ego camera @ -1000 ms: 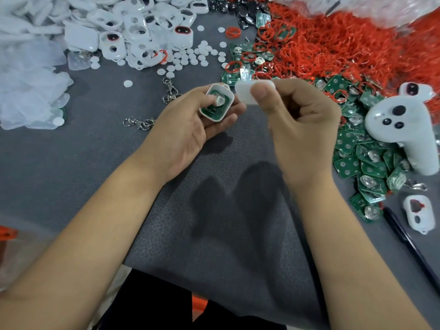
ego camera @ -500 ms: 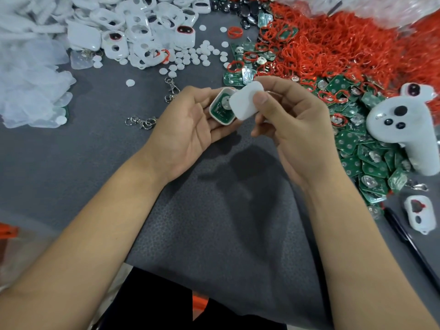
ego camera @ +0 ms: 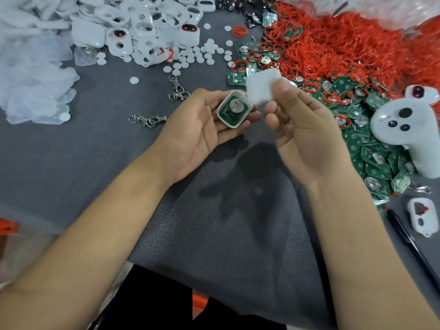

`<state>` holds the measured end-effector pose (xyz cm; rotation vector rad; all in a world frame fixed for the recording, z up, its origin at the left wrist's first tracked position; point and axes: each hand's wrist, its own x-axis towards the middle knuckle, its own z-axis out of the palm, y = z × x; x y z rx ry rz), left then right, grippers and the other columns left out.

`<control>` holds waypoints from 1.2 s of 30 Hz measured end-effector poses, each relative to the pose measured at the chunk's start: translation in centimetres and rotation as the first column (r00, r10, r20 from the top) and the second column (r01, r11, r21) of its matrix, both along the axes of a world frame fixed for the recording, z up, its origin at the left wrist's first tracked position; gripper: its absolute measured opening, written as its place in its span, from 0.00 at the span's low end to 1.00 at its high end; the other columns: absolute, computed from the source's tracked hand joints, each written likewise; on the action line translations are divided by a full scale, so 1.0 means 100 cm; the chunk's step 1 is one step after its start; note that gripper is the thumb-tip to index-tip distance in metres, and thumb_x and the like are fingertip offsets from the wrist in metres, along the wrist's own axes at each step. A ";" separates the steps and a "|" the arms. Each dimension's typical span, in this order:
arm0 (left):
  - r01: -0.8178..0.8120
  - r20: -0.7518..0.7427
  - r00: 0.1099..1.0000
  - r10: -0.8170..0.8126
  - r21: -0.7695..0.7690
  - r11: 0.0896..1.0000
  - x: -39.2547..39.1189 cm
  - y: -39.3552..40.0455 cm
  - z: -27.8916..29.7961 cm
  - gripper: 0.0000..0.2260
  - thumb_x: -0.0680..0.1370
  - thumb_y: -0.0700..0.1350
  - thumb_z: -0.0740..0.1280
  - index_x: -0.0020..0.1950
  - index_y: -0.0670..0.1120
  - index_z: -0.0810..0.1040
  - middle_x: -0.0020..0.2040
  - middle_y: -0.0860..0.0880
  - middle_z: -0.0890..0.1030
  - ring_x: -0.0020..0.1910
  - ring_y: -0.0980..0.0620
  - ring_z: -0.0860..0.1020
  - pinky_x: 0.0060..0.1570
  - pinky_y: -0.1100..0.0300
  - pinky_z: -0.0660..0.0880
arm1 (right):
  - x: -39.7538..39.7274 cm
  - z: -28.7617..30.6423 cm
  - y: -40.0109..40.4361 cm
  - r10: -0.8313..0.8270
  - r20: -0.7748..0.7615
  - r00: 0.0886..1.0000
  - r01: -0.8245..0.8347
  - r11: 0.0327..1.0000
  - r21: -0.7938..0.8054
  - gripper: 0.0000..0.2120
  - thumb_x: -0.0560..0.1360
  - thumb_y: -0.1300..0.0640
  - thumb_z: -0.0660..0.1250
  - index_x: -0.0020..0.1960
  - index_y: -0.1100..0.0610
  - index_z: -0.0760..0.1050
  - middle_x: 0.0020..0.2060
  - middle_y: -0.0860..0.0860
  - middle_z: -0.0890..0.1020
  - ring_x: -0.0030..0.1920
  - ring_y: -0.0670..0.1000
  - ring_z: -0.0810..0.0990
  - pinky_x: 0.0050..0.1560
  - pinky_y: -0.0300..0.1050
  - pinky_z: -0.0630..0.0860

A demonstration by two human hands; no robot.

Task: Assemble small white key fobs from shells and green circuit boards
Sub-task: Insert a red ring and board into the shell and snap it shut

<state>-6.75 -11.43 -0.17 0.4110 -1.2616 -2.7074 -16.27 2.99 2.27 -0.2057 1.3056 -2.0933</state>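
I see the grey mat point(ego camera: 100, 148) strewn with red rings point(ego camera: 345, 44), spare green boards point(ego camera: 376, 163) and white shells point(ego camera: 142, 27). My left hand point(ego camera: 197, 134) cups a shell half point(ego camera: 235, 111) with its green circuit board point(ego camera: 232, 109) seated inside; my right hand point(ego camera: 304, 129) pinches the blurred white cover point(ego camera: 262, 88) just beside it.

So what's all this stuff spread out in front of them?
shell with board: one, white and green, in left hand
cover: one, white, pinched by right hand
shells: many, white, far left pile
discs: many, white, far centre
rings: many, red, far right
boards: many, green, right
clasps: a few, silver, left of the hands
controller: one, white, right edge
mat: one, grey, underneath
hands: left, right
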 end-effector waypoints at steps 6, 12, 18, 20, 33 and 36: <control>-0.002 0.007 1.000 0.002 0.013 1.000 0.001 -0.002 -0.001 0.19 0.84 0.44 0.53 0.65 0.35 0.77 0.61 0.37 0.83 0.64 0.41 0.82 0.63 0.54 0.79 | -0.005 0.004 0.000 -0.025 0.240 0.970 0.054 0.992 -0.116 0.05 0.70 0.58 0.71 0.39 0.58 0.86 0.32 0.48 0.82 0.30 0.41 0.82 0.30 0.30 0.77; 0.001 0.000 1.000 -0.001 0.023 1.000 0.000 -0.003 -0.003 0.19 0.85 0.44 0.52 0.65 0.35 0.76 0.60 0.37 0.83 0.64 0.40 0.82 0.60 0.55 0.80 | -0.005 0.000 0.000 -0.061 0.242 0.968 0.089 0.990 -0.110 0.06 0.80 0.63 0.67 0.50 0.60 0.83 0.37 0.49 0.84 0.30 0.41 0.81 0.31 0.30 0.78; -0.008 0.001 1.000 0.008 0.035 0.999 0.001 -0.003 -0.003 0.19 0.85 0.44 0.52 0.65 0.34 0.76 0.61 0.35 0.83 0.65 0.39 0.81 0.62 0.54 0.79 | -0.003 0.002 0.000 -0.040 0.191 0.981 0.067 0.988 -0.140 0.06 0.68 0.59 0.72 0.36 0.56 0.87 0.34 0.46 0.84 0.30 0.41 0.81 0.32 0.30 0.77; -0.011 -0.001 1.000 0.011 0.034 0.999 0.001 -0.003 -0.002 0.20 0.85 0.44 0.52 0.66 0.33 0.75 0.63 0.34 0.82 0.65 0.39 0.81 0.63 0.54 0.79 | -0.002 0.002 0.001 -0.048 0.165 0.985 0.072 0.987 -0.144 0.05 0.68 0.59 0.72 0.36 0.55 0.86 0.33 0.46 0.84 0.31 0.40 0.81 0.32 0.30 0.78; -0.034 0.003 0.999 0.034 0.052 0.998 0.001 -0.002 0.000 0.20 0.84 0.43 0.53 0.66 0.33 0.75 0.61 0.36 0.83 0.61 0.42 0.83 0.61 0.55 0.80 | -0.002 0.002 0.004 0.010 0.090 0.996 -0.001 0.996 -0.094 0.06 0.82 0.63 0.66 0.51 0.61 0.82 0.37 0.53 0.86 0.38 0.46 0.86 0.38 0.34 0.81; -0.039 0.015 0.999 0.039 0.047 0.998 0.001 -0.003 0.001 0.20 0.84 0.43 0.52 0.68 0.32 0.74 0.60 0.38 0.84 0.60 0.43 0.83 0.61 0.55 0.80 | -0.003 0.003 0.004 0.055 0.151 0.987 -0.036 0.991 -0.126 0.09 0.82 0.62 0.65 0.49 0.60 0.84 0.38 0.53 0.86 0.39 0.46 0.86 0.39 0.33 0.81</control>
